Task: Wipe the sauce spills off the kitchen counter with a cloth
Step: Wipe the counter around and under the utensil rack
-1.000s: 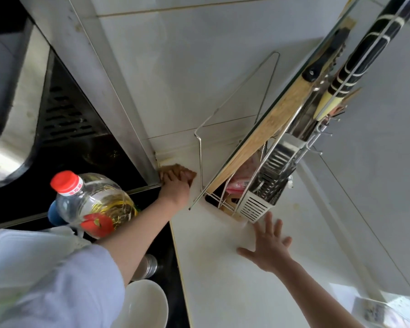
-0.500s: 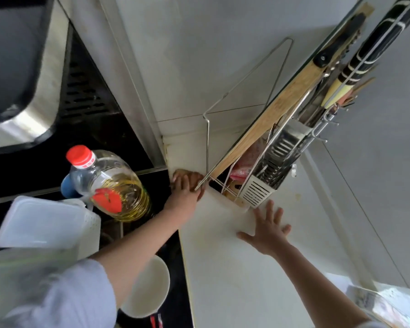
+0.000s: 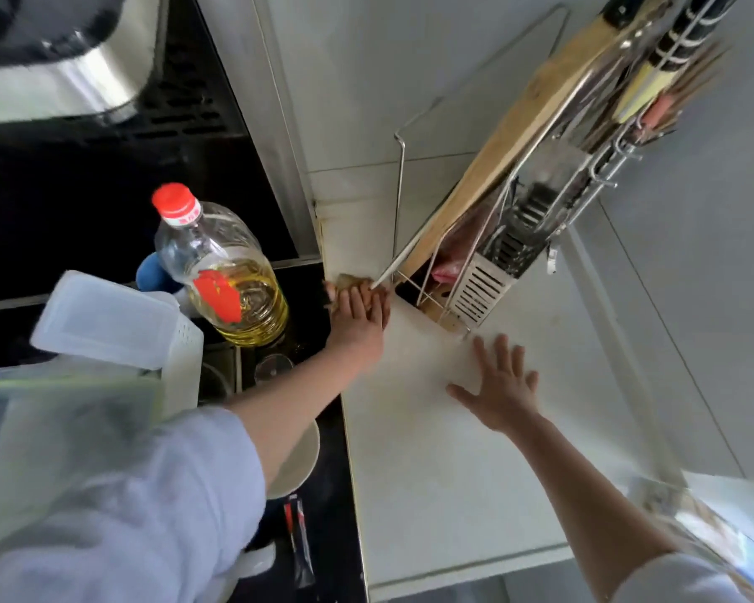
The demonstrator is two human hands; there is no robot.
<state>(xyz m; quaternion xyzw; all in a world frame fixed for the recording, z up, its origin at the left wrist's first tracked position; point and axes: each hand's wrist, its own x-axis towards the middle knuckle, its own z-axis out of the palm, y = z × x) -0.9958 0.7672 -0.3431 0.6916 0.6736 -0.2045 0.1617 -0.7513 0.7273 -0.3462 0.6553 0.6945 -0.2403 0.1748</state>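
Observation:
My left hand presses a brownish cloth flat onto the white counter, beside the black stove edge and just in front of the wire rack's foot. Most of the cloth is hidden under my fingers. My right hand lies flat on the counter with fingers spread, holding nothing, a short way in front of the rack. Faint yellowish stains show along the counter's left edge near the back corner.
A metal rack with a wooden cutting board and knives stands at the back right. An oil bottle, white plastic containers and a white bowl sit on the black stove at left. The tiled wall rises behind.
My left hand has dragged the cloth from the back corner toward me along the counter's left edge. My right hand has stayed planted on the counter.

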